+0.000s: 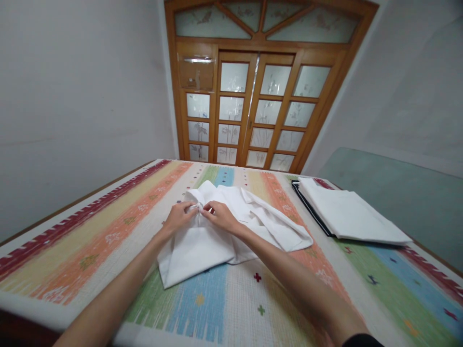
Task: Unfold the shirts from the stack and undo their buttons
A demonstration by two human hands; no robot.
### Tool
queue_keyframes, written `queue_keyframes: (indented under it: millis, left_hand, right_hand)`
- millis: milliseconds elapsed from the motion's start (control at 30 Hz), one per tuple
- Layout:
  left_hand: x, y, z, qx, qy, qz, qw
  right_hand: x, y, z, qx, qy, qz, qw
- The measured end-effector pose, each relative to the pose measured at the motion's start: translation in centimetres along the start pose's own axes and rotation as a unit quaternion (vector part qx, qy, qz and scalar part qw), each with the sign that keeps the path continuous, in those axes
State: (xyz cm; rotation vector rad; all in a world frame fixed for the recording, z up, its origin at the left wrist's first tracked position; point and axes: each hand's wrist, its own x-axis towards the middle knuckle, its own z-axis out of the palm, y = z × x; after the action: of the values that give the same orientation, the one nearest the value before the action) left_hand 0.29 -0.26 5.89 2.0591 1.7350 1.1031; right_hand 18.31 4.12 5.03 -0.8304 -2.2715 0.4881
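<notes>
A white shirt lies loosely spread and creased on the striped cloth in front of me. Its collar end points away from me, and one sleeve stretches out to the right. Both hands meet at the front opening just below the collar. My left hand pinches the fabric there between thumb and fingers. From the right, my right hand pinches the same spot, its fingertips almost touching the left ones. Any small button between the fingertips is too small to make out.
A striped, patterned cloth covers the table. At the right lies a stack of folded clothes, white on top with a black edge below. A greenish board stands along the right side. Beyond the table are wooden glass-paned doors.
</notes>
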Motion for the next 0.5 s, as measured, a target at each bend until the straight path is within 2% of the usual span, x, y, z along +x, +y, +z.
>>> queue_keyframes:
  millis: [133,233,367,500]
  left_hand:
    - [-1.3,2.2,0.2,-0.024,-0.015,0.061,0.998]
    - [-1.7,3.3,0.7,-0.011,-0.024,0.086,0.996]
    - [-1.9,4.2,1.9,0.038,-0.014,0.092,0.995]
    - [-1.9,4.9,2.9,0.073,-0.022,0.093,0.993]
  right_hand:
    - [-0.5,-0.5,-0.4,-0.010,0.008,0.022,1.000]
    - [-1.1,-1.1,-1.3,-0.081,-0.008,0.037,0.996]
    - [-1.7,-1.3,-2.4,-0.175,-0.037,0.066,0.982]
    - [-2.0,-1.0,-2.9,-0.161,-0.038,0.076,0.983]
